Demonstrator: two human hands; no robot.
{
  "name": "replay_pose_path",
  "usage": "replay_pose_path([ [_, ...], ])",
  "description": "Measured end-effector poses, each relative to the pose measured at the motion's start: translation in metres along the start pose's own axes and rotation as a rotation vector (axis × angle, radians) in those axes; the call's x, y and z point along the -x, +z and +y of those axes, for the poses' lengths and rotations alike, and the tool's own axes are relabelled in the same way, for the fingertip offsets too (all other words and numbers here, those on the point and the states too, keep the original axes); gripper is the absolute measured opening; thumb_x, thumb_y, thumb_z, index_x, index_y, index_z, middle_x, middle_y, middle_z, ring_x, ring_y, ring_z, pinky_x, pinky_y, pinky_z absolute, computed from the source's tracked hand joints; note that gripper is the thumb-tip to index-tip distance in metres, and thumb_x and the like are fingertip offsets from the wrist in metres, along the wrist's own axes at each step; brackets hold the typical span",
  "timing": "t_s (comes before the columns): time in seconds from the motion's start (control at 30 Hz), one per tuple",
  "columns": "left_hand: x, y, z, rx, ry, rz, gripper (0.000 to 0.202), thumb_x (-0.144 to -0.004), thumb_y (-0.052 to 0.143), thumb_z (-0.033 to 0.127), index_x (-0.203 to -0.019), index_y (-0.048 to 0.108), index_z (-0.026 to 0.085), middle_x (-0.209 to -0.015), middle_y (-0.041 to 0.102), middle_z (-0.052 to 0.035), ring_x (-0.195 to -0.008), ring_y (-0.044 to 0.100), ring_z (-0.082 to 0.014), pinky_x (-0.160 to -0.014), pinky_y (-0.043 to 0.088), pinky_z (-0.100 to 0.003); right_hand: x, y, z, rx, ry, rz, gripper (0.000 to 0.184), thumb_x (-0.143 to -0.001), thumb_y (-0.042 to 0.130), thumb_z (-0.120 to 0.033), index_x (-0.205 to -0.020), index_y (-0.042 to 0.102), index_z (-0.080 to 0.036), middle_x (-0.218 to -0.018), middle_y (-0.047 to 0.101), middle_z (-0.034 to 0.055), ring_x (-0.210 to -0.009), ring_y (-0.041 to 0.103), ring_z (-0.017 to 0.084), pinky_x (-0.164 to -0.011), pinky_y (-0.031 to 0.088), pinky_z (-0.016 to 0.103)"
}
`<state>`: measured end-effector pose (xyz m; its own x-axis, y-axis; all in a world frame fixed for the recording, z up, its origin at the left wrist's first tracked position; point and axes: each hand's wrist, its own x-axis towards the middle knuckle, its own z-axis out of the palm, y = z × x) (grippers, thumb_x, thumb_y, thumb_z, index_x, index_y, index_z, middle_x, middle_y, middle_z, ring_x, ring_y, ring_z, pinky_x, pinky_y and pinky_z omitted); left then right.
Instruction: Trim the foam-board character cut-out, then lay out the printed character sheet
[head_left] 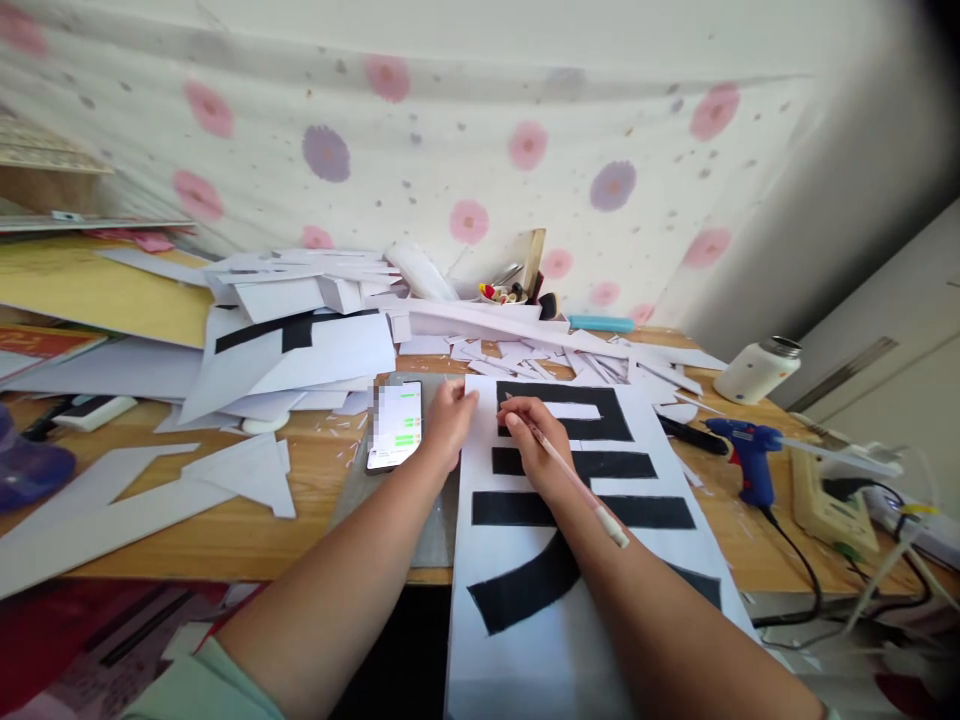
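A long white sheet [525,640] with thick black strokes lies on the wooden desk [247,540] and hangs over its front edge. My right hand [534,440] is closed on a thin white pen-like tool [577,485], its tip near the sheet's top black shape. My left hand [448,420] rests on the sheet's top left corner, with the fingers curled against the paper. A phone [396,425] with a lit screen lies just left of that hand.
A heap of white paper scraps [300,330] covers the back of the desk. White cut shapes [150,490] lie at the left. A blue glue gun [746,455], a white bottle [756,372] and a power strip [829,500] with cables sit at the right.
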<state>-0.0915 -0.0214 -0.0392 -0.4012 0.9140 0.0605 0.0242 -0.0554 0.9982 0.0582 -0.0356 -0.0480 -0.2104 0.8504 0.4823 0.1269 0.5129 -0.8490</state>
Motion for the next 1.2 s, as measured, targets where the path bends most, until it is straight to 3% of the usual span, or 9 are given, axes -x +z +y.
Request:
replay_pose_path([
  [0.1,0.011,-0.035,0.02,-0.159,0.226,0.172,0.035,-0.081,0.058,0.025,-0.116,0.062,0.024,-0.127,0.059,-0.006,-0.112,0.057,-0.0234,-0.105,0.041,-0.043,0.001,0.0,0.001,-0.078,0.035,0.005,0.018,-0.091,0.057,-0.038,-0.097,0.062,-0.022,-0.087,0.067,0.0033,-0.084,0.064,0.02,-0.072,0.048,0.032],
  [0.2,0.036,-0.089,0.03,-0.352,0.412,0.167,0.025,-0.079,0.061,0.022,-0.101,0.072,0.025,-0.119,0.062,-0.0048,-0.123,0.049,-0.0261,-0.115,0.029,-0.043,0.002,0.0,0.002,-0.107,0.049,0.021,0.018,-0.091,0.058,-0.038,-0.098,0.063,-0.022,-0.088,0.067,0.0032,-0.085,0.064,0.02,-0.073,0.048,0.032],
  [0.27,0.056,-0.12,0.023,-0.836,0.652,0.164,0.024,-0.084,0.055,0.023,-0.096,0.076,0.025,-0.118,0.062,-0.0087,-0.12,0.05,-0.0311,-0.112,0.032,-0.051,0.002,0.0,0.004,-0.127,0.044,0.052,0.019,-0.092,0.057,-0.039,-0.098,0.063,-0.022,-0.087,0.067,0.003,-0.084,0.063,0.02,-0.074,0.049,0.032],
  [0.37,0.079,-0.145,0.001,-1.249,0.702,0.083,0.032,-0.089,0.048,0.024,-0.102,0.077,0.025,-0.126,0.06,-0.0129,-0.123,0.048,-0.0386,-0.107,0.028,-0.067,0.001,0.0,0.007,-0.133,0.027,0.078,0.019,-0.092,0.058,-0.04,-0.098,0.063,-0.022,-0.086,0.067,0.0026,-0.083,0.063,0.019,-0.074,0.048,0.033],
  [0.5,0.09,-0.148,-0.018,-1.385,0.647,0.053,0.035,-0.092,0.047,0.03,-0.113,0.074,0.028,-0.136,0.056,-0.0136,-0.13,0.042,-0.0425,-0.103,0.026,-0.074,0.001,0.0,0.01,-0.116,0.039,0.054,0.019,-0.092,0.058,-0.039,-0.099,0.064,-0.023,-0.086,0.067,0.0024,-0.083,0.062,0.02,-0.074,0.049,0.033],
  [0.8,0.089,-0.146,-0.019,-1.444,0.568,-0.027,0.038,-0.094,0.045,0.038,-0.122,0.069,0.029,-0.14,0.055,-0.0141,-0.136,0.035,-0.043,-0.101,0.016,-0.081,0.001,-0.001,0.008,-0.094,0.079,0.062,0.019,-0.091,0.058,-0.039,-0.1,0.064,-0.023,-0.087,0.067,0.0018,-0.083,0.063,0.02,-0.074,0.048,0.033],
  [1.03,0.087,-0.145,-0.023,-1.434,0.544,-0.061,0.037,-0.092,0.049,0.038,-0.121,0.069,0.027,-0.134,0.059,-0.0134,-0.135,0.035,-0.0412,-0.105,0.008,-0.08,0.0,0.001,0.007,-0.121,0.09,0.126,0.022,-0.09,0.059,-0.042,-0.1,0.065,-0.022,-0.087,0.067,0.0025,-0.082,0.063,0.02,-0.075,0.049,0.034],
  [1.2,0.087,-0.147,-0.026,-1.42,0.541,-0.042,0.037,-0.092,0.048,0.037,-0.121,0.069,0.027,-0.132,0.061,-0.0125,-0.135,0.036,-0.0412,-0.106,0.003,-0.079,-0.005,-0.011,-0.009,-0.051,0.073,0.18,0.025,-0.088,0.061,-0.044,-0.099,0.066,-0.022,-0.09,0.07,0.0048,-0.086,0.065,0.022,-0.077,0.051,0.035],
])
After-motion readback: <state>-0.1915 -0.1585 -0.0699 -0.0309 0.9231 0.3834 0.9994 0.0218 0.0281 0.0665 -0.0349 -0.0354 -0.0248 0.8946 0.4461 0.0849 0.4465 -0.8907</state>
